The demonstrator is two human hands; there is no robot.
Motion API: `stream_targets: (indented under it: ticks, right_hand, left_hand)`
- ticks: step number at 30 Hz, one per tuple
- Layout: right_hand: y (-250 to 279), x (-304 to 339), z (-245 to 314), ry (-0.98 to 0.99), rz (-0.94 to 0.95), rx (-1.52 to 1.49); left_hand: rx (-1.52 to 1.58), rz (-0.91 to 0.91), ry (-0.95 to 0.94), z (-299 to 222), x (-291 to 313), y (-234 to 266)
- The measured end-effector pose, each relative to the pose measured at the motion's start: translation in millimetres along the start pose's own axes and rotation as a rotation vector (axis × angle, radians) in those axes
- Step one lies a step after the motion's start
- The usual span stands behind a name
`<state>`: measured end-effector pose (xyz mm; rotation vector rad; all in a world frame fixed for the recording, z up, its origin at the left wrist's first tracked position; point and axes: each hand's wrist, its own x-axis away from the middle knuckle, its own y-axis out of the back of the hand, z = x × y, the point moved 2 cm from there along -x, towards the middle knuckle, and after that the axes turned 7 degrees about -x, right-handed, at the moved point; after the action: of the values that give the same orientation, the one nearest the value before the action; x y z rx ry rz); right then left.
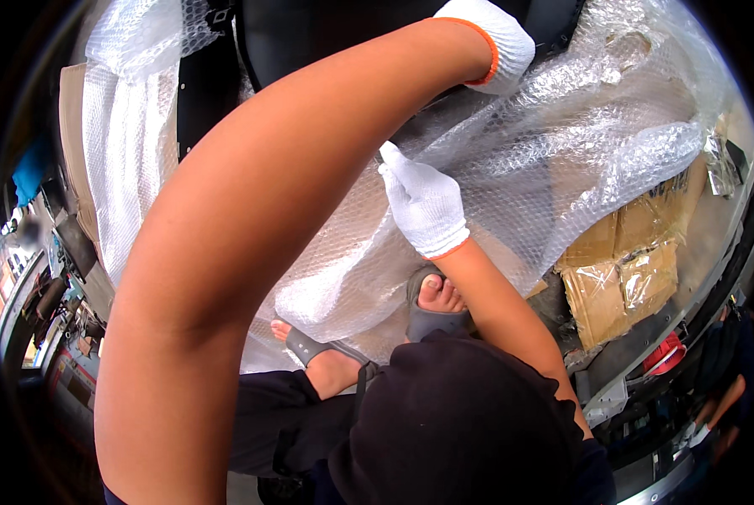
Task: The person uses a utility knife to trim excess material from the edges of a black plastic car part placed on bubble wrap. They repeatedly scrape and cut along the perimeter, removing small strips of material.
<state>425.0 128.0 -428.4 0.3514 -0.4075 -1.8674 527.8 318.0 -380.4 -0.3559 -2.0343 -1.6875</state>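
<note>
The bubble wrap [562, 160] drapes over a dark object, running up-right from the right hand [425, 206], whose grip pinches its edge, while the left hand [495, 38], farther up, presses on it, its grip hidden.

Both hands wear white knit gloves with orange cuffs. The left hand [491, 38] reaches far forward, its bare forearm crossing the view, and rests on the bubble wrap [562, 143] draped over a large dark object [310, 34]. The right hand [423, 206] pinches a fold of the same wrap lower down, fingers [394, 160] closed on it. Below, two feet in grey sandals [432, 316] stand on the floor, near flattened cardboard [621, 269] under clear film.
</note>
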Motion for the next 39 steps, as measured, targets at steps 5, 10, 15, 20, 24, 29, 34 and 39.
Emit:
stream_targets:
  ticks: [5, 10, 15, 20, 24, 29, 34, 39]
  right_hand:
    - [-4.4, 0.5, -4.0, 0.005, -0.008, 0.010]
    - [-6.2, -11.4, 5.4, -0.116, 0.205, 0.053]
    - [18.6, -4.3, 12.4, -0.035, -0.144, -0.283]
    - [79.0, 11.9, 30.1, -0.263, -0.086, -0.481]
    - [94.1, 23.4, 31.7, -0.308, -0.105, -0.518]
    - [88.3, 15.8, 38.2, -0.305, -0.173, -0.622]
    - [88.8, 14.7, 46.6, -0.255, -0.136, -0.596]
    - [85.1, 9.7, 53.8, -0.221, -0.134, -0.626]
  left_hand:
    - [-0.012, 0.009, 0.001, -0.7, -1.0, -0.5]
    - [-0.022, 0.077, 0.012, -1.2, 1.0, 5.3]
    - [-0.014, 0.087, -0.016, -1.3, -0.4, 13.3]
    - [0.110, 0.083, -0.089, 33.9, -1.5, 30.1]
    - [0.399, 0.078, -0.061, 55.7, 11.8, 80.4]
    - [0.482, 0.081, 0.036, 64.7, 39.5, 104.9]
    - [0.525, 0.067, 0.167, 68.2, 49.8, 107.7]
    - [0.493, 0.067, 0.197, 69.0, 51.7, 111.7]
